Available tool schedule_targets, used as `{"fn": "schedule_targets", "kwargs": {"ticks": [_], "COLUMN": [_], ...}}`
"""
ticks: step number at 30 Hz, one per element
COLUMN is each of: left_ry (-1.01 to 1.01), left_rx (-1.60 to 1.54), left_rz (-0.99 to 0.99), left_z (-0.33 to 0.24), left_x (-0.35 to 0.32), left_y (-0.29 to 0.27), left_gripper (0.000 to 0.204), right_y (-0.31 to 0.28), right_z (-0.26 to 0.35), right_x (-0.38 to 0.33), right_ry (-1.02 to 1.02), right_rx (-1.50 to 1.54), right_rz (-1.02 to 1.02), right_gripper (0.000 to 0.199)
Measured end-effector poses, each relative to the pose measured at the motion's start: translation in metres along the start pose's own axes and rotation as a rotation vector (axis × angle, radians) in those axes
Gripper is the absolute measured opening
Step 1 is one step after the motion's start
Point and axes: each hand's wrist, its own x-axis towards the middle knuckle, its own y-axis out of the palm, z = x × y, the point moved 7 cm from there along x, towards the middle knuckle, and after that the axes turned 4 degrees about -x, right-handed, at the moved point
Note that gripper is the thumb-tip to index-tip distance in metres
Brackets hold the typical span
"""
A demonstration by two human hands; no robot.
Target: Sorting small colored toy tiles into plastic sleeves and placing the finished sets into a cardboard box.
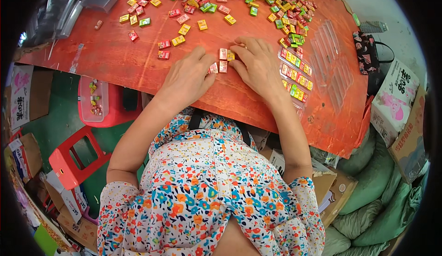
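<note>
Both of my hands rest on a red-brown board [119, 63] strewn with small wrapped candies. My left hand [186, 79] lies flat, its fingertips touching a pink candy [213, 68]. My right hand [258, 63] sits beside it, fingers on a small cluster of pink and yellow candies [224, 54] between the hands. Whether either hand grips a candy is hidden by the fingers. Just right of my right hand lies a clear plastic tray [294, 74] filled with rows of yellow, red and green candies.
A heap of loose candies [276, 3] covers the board's far side. Empty clear trays [331, 58] lie at the right. A dark patterned bag [368, 56], cartons [396, 99] and green sacks [368, 201] stand right; a red stool [69, 159] and pink bin [92, 104] left.
</note>
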Motion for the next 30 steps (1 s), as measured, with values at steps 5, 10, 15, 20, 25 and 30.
{"fn": "schedule_targets", "kwargs": {"ticks": [5, 10, 15, 20, 25, 30], "left_ry": [-0.034, -0.017, -0.049, -0.242, -0.252, -0.064], "left_rx": [-0.024, -0.052, -0.138, -0.168, -0.192, -0.127], "left_rz": [-0.014, 0.022, 0.04, 0.046, 0.054, -0.003], "left_z": [0.002, 0.004, 0.008, 0.024, 0.024, 0.014], "left_x": [-0.001, 0.0, -0.012, -0.03, -0.032, -0.019], "left_y": [0.002, 0.005, -0.01, -0.034, -0.023, -0.009], "left_gripper": [0.023, 0.03, 0.046, 0.052, 0.051, 0.045], "right_y": [-0.01, -0.013, -0.015, 0.01, -0.001, -0.002], "right_z": [-0.007, 0.003, 0.03, 0.058, 0.037, 0.011], "right_x": [-0.009, -0.022, -0.007, 0.006, -0.001, -0.017], "right_ry": [0.024, 0.052, -0.018, -0.084, -0.017, 0.049], "right_rx": [0.035, 0.131, 0.204, 0.217, 0.189, 0.119], "right_rz": [0.004, 0.031, -0.074, -0.063, -0.055, 0.014], "right_gripper": [0.029, 0.034, 0.035, 0.034, 0.035, 0.033]}}
